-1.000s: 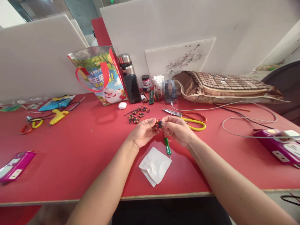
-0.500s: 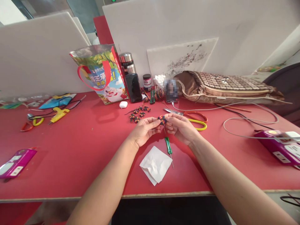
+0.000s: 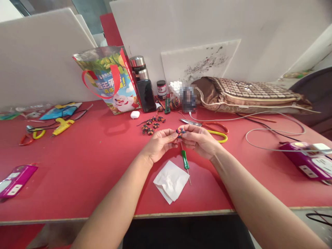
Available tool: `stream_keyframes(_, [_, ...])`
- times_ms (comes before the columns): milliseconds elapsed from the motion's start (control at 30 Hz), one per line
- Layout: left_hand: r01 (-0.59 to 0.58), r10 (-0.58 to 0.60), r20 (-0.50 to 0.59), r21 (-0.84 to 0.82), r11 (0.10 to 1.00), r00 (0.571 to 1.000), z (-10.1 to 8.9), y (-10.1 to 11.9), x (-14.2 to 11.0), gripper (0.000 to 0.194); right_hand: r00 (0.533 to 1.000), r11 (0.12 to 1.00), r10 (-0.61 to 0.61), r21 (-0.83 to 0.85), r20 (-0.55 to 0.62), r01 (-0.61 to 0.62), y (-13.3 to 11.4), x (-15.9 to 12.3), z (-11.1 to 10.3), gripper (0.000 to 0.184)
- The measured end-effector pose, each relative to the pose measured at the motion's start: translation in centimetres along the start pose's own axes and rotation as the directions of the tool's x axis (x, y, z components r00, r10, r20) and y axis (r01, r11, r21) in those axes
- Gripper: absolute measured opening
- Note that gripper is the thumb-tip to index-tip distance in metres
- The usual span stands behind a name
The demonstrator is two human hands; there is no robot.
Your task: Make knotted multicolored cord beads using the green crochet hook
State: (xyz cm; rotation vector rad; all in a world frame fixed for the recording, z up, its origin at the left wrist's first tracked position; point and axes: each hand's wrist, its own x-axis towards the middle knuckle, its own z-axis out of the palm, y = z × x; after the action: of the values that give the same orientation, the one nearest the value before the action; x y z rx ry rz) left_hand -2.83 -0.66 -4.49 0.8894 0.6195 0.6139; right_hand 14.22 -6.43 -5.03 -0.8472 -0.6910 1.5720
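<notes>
Between my fingertips is a small multicoloured knotted cord piece point(image 3: 180, 132), in dark blue, orange and pink. My left hand point(image 3: 164, 141) pinches its left side, and my right hand point(image 3: 198, 138) pinches its right side. Fingers cover part of it. Just below the hands lies a green-handled tool point(image 3: 185, 160) with a thin metal shaft at each end. A folded white tissue point(image 3: 171, 181) rests nearer the table edge. Several similar knotted cord pieces point(image 3: 149, 130) sit on the table beyond my left hand. Scissors point(image 3: 220, 133) with orange and yellow handles lie behind my right hand.
On the red table point(image 3: 77, 166) stand a gift bag point(image 3: 111, 83), a phone point(image 3: 146, 96) and a small jar point(image 3: 161, 89). A yellow glue gun point(image 3: 62, 127) lies left. Purple power strips point(image 3: 19, 181) sit at both sides. A white cable point(image 3: 249, 136) loops at right, near a brown bag point(image 3: 254, 97).
The view has shifted slightly. My right fingers have changed their grip a little on the knotted cord piece, which both hands still hold.
</notes>
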Motion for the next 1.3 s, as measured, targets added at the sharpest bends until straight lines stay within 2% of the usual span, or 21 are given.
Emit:
stream_keyframes(200, [-0.065, 0.071, -0.081, 0.066, 0.996, 0.994, 0.36, 0.51, -0.12, 0.042, 1.0, 1.0, 0.003, 0.002, -0.008, -0.003, 0.26, 0.13, -0.02, 0.032])
stream_keyframes(300, [-0.09, 0.1, -0.089, 0.112, 0.99, 0.991, 0.5, 0.41, -0.07, 0.04, 1.0, 1.0, 0.018, 0.021, -0.026, -0.018, 0.29, 0.19, 0.07, 0.033])
stream_keyframes(500, [-0.102, 0.108, -0.061, 0.098, 0.99, 0.992, 0.3, 0.19, 0.06, 0.037, 0.995, 0.998, 0.026, 0.066, -0.094, -0.02, 0.24, 0.21, 0.21, 0.035])
stream_keyframes(800, [0.034, -0.041, -0.056, -0.111, 0.993, 0.998, 0.14, -0.33, 0.33, 0.029, 0.993, 0.996, -0.083, 0.02, -0.086, 0.085, 0.41, 0.2, 0.22, 0.034])
stream_keyframes(1000, [-0.007, 0.007, -0.047, -0.003, 1.0, 0.999, -0.05, 0.21, 0.13, 0.043, 0.994, 0.996, -0.074, 0.037, -0.08, 0.077, 0.33, 0.36, 0.08, 0.028])
stream_keyframes(1100, [-0.018, 0.02, -0.047, 0.044, 0.999, 0.999, 0.01, 0.14, 0.04, 0.04, 0.992, 0.995, -0.08, 0.054, -0.097, 0.086, 0.29, 0.41, 0.15, 0.028])
stream_keyframes(1200, [-0.077, 0.083, -0.068, 0.084, 0.993, 0.994, 0.21, 0.02, 0.0, 0.037, 0.991, 0.994, -0.089, 0.052, -0.101, 0.095, 0.28, 0.31, 0.25, 0.027])
stream_keyframes(1300, [-0.126, 0.136, -0.093, 0.107, 0.986, 0.986, 0.32, 0.07, -0.02, 0.034, 0.996, 0.999, -0.05, 0.001, -0.079, 0.05, 0.35, 0.14, 0.35, 0.027])
